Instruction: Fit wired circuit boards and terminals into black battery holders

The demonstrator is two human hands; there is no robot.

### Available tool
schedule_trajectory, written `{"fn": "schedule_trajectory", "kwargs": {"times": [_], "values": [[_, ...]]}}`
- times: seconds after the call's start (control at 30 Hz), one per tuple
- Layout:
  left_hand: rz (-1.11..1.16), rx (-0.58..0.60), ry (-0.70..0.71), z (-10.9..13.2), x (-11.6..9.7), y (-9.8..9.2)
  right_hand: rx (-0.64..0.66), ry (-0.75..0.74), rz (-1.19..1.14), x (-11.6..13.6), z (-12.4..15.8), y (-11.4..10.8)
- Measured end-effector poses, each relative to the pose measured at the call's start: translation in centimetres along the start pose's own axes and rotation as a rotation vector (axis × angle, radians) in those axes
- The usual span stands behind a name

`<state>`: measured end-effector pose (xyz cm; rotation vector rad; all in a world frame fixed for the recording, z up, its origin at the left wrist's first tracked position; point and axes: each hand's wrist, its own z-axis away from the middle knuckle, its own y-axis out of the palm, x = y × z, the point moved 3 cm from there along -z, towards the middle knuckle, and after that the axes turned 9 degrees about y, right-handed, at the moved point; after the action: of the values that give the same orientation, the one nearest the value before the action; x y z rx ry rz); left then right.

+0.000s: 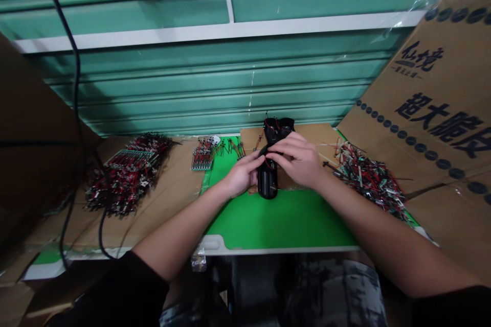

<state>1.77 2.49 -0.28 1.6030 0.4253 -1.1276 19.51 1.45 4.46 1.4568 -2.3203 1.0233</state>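
Observation:
A glossy black casing with a rounded lower end (267,184) is held just above the green tabletop (291,219). My left hand (242,176) is closed around its left side, the thumb lying near the top edge. At the casing's upper end, my right hand (297,158) has thumb and fingers pinched together. A thin red wire shows beside those fingertips, but what they grip is too small to make out. Just beyond the hands lie more black casings (286,125) with red wires, partly covered by the right hand.
Wired circuit boards form a heap (125,176) on cardboard at left, and a small row of boards (202,156) lies nearer. Another pile of wired parts (370,179) is at right beside a large carton (441,97). Black cables (76,92) hang at left before a green slatted wall (192,82).

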Motion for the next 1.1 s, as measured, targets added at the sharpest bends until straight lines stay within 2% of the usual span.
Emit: {"fn": "schedule_trajectory", "kwargs": {"times": [0.23,0.5,0.63,0.9,1.1], "values": [[-0.009,-0.011,0.009,-0.1,-0.1,-0.2,0.051,0.015,-0.007,0.6,-0.2,-0.5],[-0.06,0.014,-0.011,-0.2,0.1,-0.2,-0.004,0.013,0.023,0.2,0.1,-0.2],[-0.083,0.0,0.0,-0.4,0.3,-0.3,-0.015,0.018,0.115,0.0,0.3,0.1],[-0.266,-0.099,0.186,-1.1,-0.3,-0.7,0.065,0.018,0.177,-0.2,0.3,0.1],[-0.318,-0.156,0.241,-1.0,-0.6,-0.7,0.118,-0.03,0.218,-0.3,0.6,0.7]]}}
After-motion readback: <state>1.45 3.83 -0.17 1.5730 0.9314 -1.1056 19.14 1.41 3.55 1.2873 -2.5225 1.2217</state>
